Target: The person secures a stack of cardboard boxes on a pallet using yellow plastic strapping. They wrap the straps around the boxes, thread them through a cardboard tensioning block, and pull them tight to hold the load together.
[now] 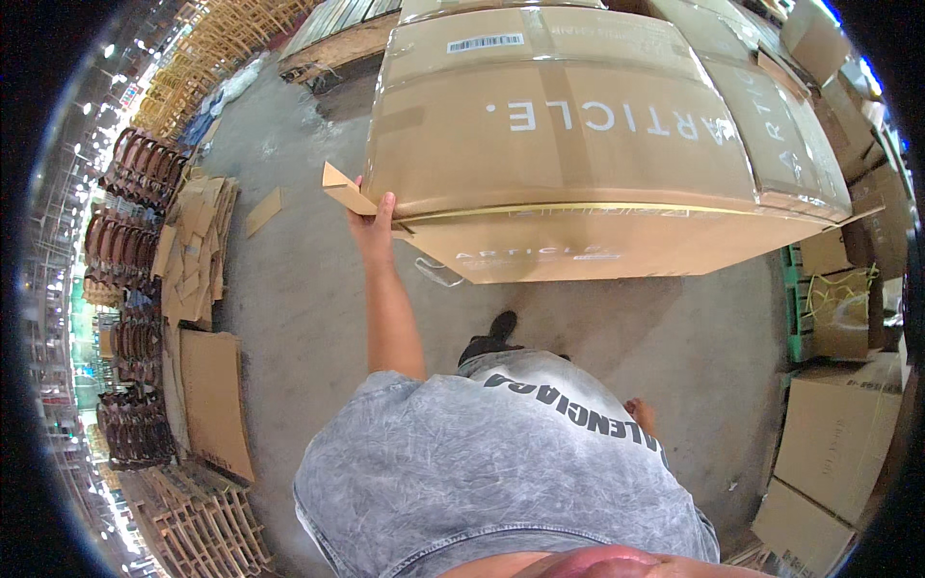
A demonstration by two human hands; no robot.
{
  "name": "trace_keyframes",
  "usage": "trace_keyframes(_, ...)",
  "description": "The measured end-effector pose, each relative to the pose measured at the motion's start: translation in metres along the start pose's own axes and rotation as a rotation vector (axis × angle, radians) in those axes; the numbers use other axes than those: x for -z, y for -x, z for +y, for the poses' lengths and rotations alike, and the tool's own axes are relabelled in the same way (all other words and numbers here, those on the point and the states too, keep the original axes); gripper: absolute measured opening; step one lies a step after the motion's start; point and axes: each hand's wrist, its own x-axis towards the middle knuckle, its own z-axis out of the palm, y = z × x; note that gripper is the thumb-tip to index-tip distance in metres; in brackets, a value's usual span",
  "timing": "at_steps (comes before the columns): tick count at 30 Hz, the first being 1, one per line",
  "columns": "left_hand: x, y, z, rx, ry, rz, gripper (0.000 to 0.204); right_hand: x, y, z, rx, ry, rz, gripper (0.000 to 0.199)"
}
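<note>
A large brown cardboard box [559, 135] with pale lettering, a barcode label and clear tape stands in front of me, and its near side leans over the floor. At its near left corner my left hand [374, 217] is closed around a folded cardboard corner strip [349, 191], which sticks out to the left past the box edge. A yellowish strap [578, 207] runs along the near upper edge of the box. Low at my right side hangs my right hand [641, 414], partly hidden by my grey shirt, its fingers curled; whatever is in it does not show.
More boxes [833, 433] are stacked along the right, near a green pallet [798, 308]. Flattened cardboard [198, 250], brown curved frames [130, 241] and wooden slatted frames [198, 520] line the left. A loop of clear strap [438, 273] hangs below the box. A loose cardboard piece [265, 212] lies on the concrete floor.
</note>
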Motion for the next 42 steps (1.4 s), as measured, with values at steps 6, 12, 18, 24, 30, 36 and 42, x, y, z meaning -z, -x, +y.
trace_keyframes(6, -0.008, -0.001, -0.003, -0.086, -0.063, 0.108, 0.066, -0.040, 0.006, -0.007, 0.042, 0.134, -0.085, 0.030)
trace_keyframes(12, 0.001, -0.003, -0.006, -0.115, -0.097, 0.117, 0.059, -0.070, -0.001, -0.037, 0.131, 0.160, -0.091, 0.030)
trace_keyframes(18, 0.001, -0.009, 0.002, -0.188, -0.248, 0.066, 0.058, -0.099, -0.011, -0.034, 0.181, 0.398, -0.167, 0.022)
trace_keyframes(24, 0.002, -0.012, 0.019, -0.184, -0.255, 0.015, 0.058, -0.108, -0.029, -0.020, 0.243, 0.552, -0.229, 0.017)
trace_keyframes(30, 0.009, -0.004, -0.011, -0.291, -0.219, -0.089, 0.059, -0.117, -0.030, -0.025, -0.060, 0.254, -0.082, 0.024)
trace_keyframes(36, 0.013, -0.001, -0.010, -0.248, -0.237, -0.123, 0.066, -0.123, -0.054, -0.039, 0.000, 0.040, -0.040, 0.030)
trace_keyframes(42, -0.002, -0.036, 0.089, -0.663, -0.525, 0.214, 0.078, -0.082, -0.035, -0.021, 0.093, 0.268, -0.072, 0.032)
